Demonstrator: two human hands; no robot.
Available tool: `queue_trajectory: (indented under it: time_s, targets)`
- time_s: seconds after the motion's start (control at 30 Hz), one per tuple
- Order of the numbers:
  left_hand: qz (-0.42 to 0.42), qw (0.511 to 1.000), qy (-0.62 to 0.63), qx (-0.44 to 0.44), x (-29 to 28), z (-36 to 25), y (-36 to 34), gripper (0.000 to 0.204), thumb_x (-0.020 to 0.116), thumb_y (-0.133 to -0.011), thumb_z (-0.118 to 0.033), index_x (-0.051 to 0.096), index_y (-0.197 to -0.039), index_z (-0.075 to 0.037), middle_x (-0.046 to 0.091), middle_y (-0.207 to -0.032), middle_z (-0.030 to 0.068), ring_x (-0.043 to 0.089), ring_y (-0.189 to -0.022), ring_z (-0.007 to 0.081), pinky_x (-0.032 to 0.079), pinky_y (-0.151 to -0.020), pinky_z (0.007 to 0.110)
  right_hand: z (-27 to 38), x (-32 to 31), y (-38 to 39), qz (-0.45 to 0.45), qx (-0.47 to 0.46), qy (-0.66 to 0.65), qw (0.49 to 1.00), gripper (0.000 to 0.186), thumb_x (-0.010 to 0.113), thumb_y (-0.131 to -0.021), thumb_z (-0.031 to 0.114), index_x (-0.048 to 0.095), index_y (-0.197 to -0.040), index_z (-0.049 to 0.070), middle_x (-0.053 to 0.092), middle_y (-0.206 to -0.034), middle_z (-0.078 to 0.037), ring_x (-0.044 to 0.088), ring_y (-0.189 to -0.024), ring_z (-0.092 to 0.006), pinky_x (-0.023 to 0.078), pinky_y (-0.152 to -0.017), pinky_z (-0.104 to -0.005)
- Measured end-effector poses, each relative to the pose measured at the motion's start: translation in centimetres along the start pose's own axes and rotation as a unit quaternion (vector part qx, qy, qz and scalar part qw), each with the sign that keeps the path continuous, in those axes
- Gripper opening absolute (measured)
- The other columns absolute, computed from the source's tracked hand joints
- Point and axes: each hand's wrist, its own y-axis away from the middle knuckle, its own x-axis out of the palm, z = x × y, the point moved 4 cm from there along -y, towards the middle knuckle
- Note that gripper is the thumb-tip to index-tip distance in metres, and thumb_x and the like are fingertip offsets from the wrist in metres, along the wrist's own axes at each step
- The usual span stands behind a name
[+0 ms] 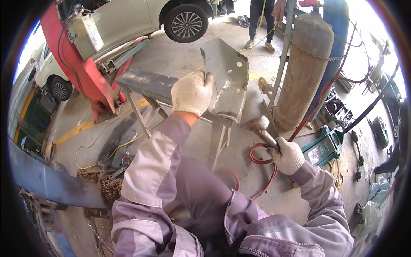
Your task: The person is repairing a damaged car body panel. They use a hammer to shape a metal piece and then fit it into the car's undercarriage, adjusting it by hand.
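Note:
A bent grey sheet metal panel (227, 79) stands tilted up over the end of a narrow metal bench (147, 83). My left hand (191, 94), in a whitish work glove, is closed on the panel's left edge, with the thumb pointing up along it. Crumpled, shiny metal shows along the panel's lower edge. Off to the right, my gloved right hand (287, 156) grips the handle of a hammer (259, 127). The hammer's head points left and is apart from the panel, just below its lower right corner.
Two gas cylinders (303, 68) stand chained at the right, with red hoses (274, 175) looping over the floor. A green floor jack (322, 147) lies beyond my right hand. A red lift post (81, 64) and a raised white car (124, 21) are behind. Another person's legs (261, 21) stand at the back.

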Motion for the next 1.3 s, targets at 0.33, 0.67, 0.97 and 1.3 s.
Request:
queue_trajectory:
  time_s: [0.33, 0.67, 0.97, 1.3]
  targets:
    - [-0.003, 1.0, 0.026, 0.011, 0.2, -0.7, -0.1, 0.036, 0.065, -0.098, -0.037, 0.073, -0.082, -0.006, 0.068, -0.075, 0.0234, 0.068, -0.076, 0.0455, 0.053, -0.068, 0.054, 2.1, 0.6, -2.1, -0.003, 0.021, -0.047, 0.999, 0.025, 0.064, -0.099, 0.021, 0.055, -0.096, -0.002, 0.065, -0.073, -0.027, 0.069, -0.071, -0.0466, 0.052, -0.064, -0.0499]
    - [0.019, 1.0, 0.024, -0.003, 0.4, -0.1, 0.0, 0.038, 0.065, -0.098, -0.037, 0.07, -0.081, -0.004, 0.067, -0.076, 0.0254, 0.067, -0.078, 0.0472, 0.052, -0.069, 0.055, 1.7, 0.3, -3.8, -0.104, -0.051, -0.173, 0.978, 0.027, 0.064, -0.1, 0.023, 0.057, -0.095, -0.002, 0.062, -0.071, -0.027, 0.067, -0.072, -0.0472, 0.051, -0.063, -0.0494]
    - [0.036, 0.998, 0.037, -0.021, 0.8, 0.7, 0.2, 0.045, 0.06, -0.099, -0.041, 0.071, -0.079, -0.002, 0.069, -0.079, 0.0253, 0.068, -0.079, 0.0469, 0.054, -0.073, 0.055, 1.1, -0.5, -6.2, -0.137, 0.05, -0.182, 0.972, 0.032, 0.063, -0.102, 0.028, 0.06, -0.094, -0.003, 0.065, -0.075, -0.029, 0.069, -0.074, -0.0458, 0.052, -0.064, -0.0504]
    - [0.109, 0.977, 0.138, -0.122, 0.9, 2.2, 0.2, 0.041, 0.066, -0.097, -0.039, 0.075, -0.094, 0.001, 0.07, -0.082, 0.0259, 0.07, -0.08, 0.0431, 0.052, -0.073, 0.047, 2.5, -3.4, -7.3, -0.14, -0.007, -0.099, 0.985, 0.025, 0.065, -0.1, 0.023, 0.06, -0.099, -0.001, 0.063, -0.072, -0.029, 0.068, -0.069, -0.0474, 0.051, -0.063, -0.0528]
